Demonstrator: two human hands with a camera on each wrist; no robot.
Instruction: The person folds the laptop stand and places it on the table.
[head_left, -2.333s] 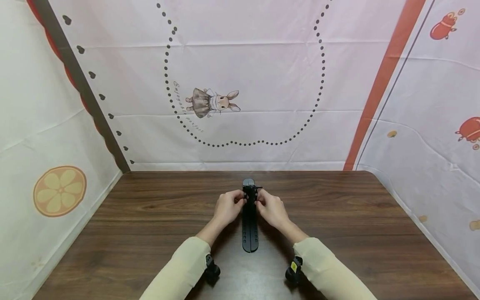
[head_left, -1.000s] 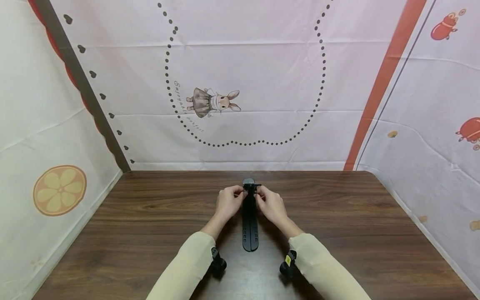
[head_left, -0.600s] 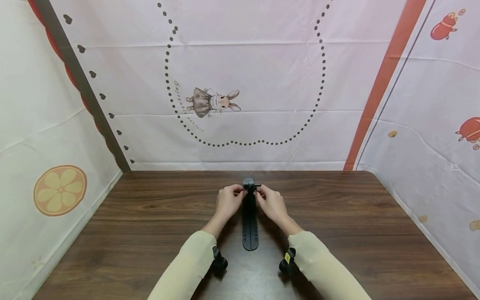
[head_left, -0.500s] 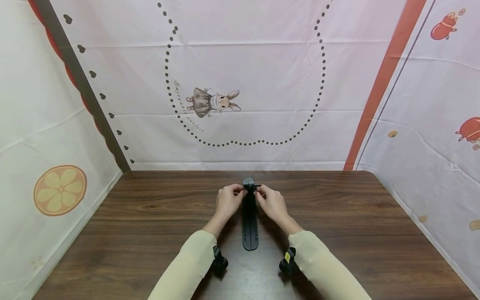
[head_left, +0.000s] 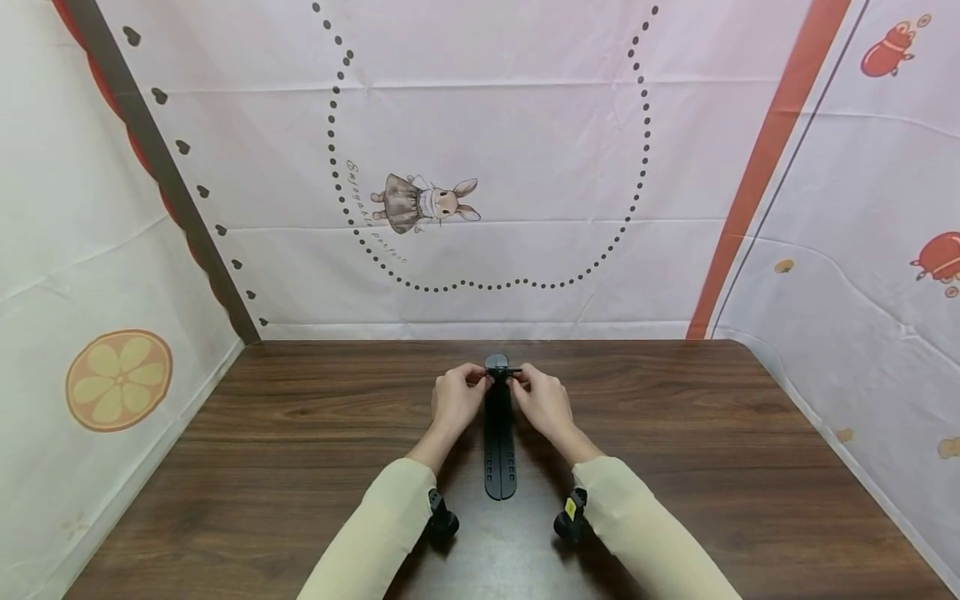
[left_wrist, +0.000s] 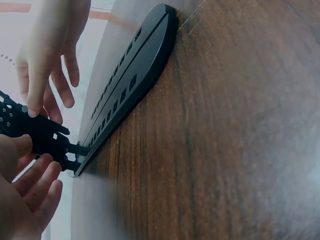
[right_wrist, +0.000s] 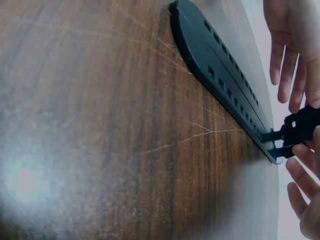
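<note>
A black folding stand (head_left: 500,442) has a long flat base lying on the table, split lengthwise, with two rows of square slots. From the base's far part rises a hinged upright piece (left_wrist: 50,141) with small holes and a thin crossbar (head_left: 504,371) at its top. My left hand (head_left: 456,398) pinches the upright's left side between thumb and index finger; the other fingers hang loosely. On the right side, my right hand (head_left: 543,404) pinches the same piece likewise. In the right wrist view, the slotted base (right_wrist: 220,70) runs to two hinge arms (right_wrist: 274,144).
The brown wood-grain table (head_left: 322,483) reaches to a printed cloth backdrop (head_left: 525,167) behind it, with cloth at both sides too. Black wrist cameras (head_left: 441,521) sit under both light-yellow sleeves (head_left: 375,525).
Both hands have moved slightly forward along with the upright piece, whose top now shows nearer the far end. The forearms are a little closer together. The base stays in place.
</note>
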